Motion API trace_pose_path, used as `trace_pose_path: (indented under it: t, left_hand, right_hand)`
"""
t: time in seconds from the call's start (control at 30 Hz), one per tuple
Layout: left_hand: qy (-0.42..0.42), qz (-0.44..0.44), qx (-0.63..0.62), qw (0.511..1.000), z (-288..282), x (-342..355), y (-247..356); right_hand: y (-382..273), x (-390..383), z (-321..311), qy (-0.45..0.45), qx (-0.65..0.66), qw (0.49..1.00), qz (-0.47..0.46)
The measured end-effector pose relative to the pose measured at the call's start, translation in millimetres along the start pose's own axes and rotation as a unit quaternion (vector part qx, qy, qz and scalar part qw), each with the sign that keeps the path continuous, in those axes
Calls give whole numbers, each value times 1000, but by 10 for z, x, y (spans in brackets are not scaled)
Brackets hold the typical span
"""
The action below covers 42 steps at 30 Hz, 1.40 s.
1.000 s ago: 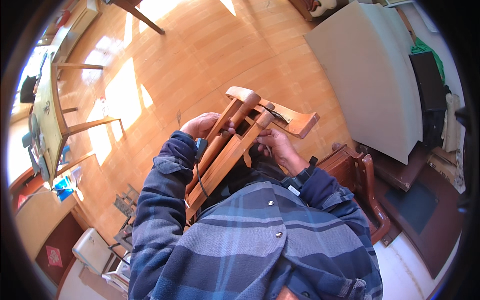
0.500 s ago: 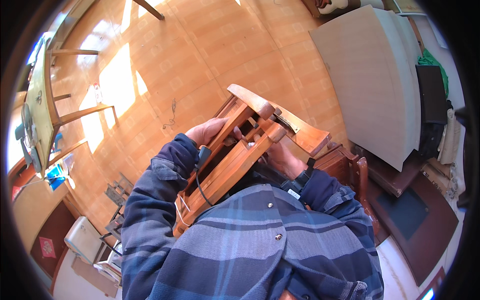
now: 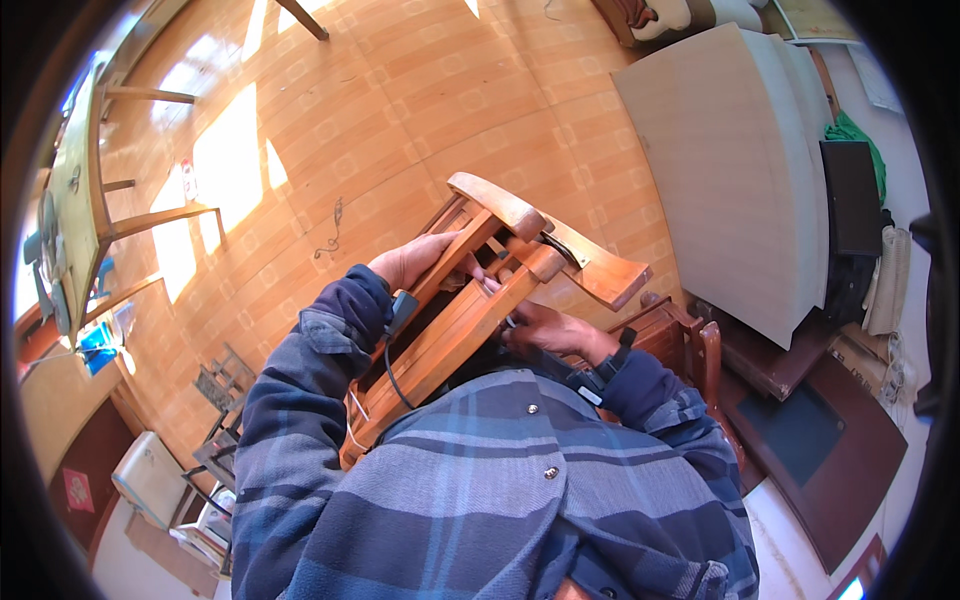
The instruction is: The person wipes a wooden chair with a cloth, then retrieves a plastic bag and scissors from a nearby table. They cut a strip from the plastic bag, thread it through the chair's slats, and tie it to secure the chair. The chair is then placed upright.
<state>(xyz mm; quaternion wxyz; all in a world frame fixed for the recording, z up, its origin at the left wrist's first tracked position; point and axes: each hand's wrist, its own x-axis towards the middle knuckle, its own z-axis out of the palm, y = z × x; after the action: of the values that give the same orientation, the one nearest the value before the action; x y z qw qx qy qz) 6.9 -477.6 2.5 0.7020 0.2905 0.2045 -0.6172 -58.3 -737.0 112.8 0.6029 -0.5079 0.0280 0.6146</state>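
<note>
A varnished wooden frame (image 3: 440, 335), like a folded chair with slats and a curved end piece, leans across my lap. My left hand (image 3: 412, 260) is wrapped around its far rail, and the fingers reach into the gap between the rails. Close to the near rail's upper end, my right hand (image 3: 548, 328) is closed with bent fingers. A small pale spot shows at its fingertips, too small to name. A dark cable with a small black block (image 3: 402, 308) hangs by my left cuff, across the frame. A white cord (image 3: 355, 420) loops round the frame's lower end.
To the right stand large pale boards (image 3: 730, 180) and a dark brown panel (image 3: 820, 440). A reddish wooden chair (image 3: 690, 345) is close by my right arm. At the left is a table (image 3: 92, 215). A thin wire (image 3: 332, 232) lies on the tiled floor.
My right hand has drawn back from the gap to the near side of the near rail, lower than before. My left hand keeps its hold. The whole view has shifted slightly.
</note>
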Motion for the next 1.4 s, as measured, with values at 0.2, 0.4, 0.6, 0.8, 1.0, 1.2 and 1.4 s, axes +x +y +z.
trace_pose_path:
  t: [0.2,0.4,0.6,0.8,1.0,1.2,1.4]
  left_hand:
    - [42,43,99,993,49,-20,14]
    - [100,101,216,966,59,-107,42]
    - [174,125,149,965,-135,-54,-55]
    - [284,178,127,934,-128,-65,-144]
    - [322,215,42,921,56,-237,-141]
    - [362,332,37,870,355,-441,-164]
    - [296,390,109,865,1053,-681,-279]
  right_hand:
    - [4,92,23,32,-147,989,-7]
    - [192,198,40,92,-318,936,-121]
    - [370,129,-22,143,-353,918,-114]
    - [24,-580,-93,196,-438,869,-118]
    - [-800,-1145,194,118,-566,815,-37]
    - [-1509,-1261,371,55,-542,816,-191]
    - [-1907,-372,6,37,-452,877,-159]
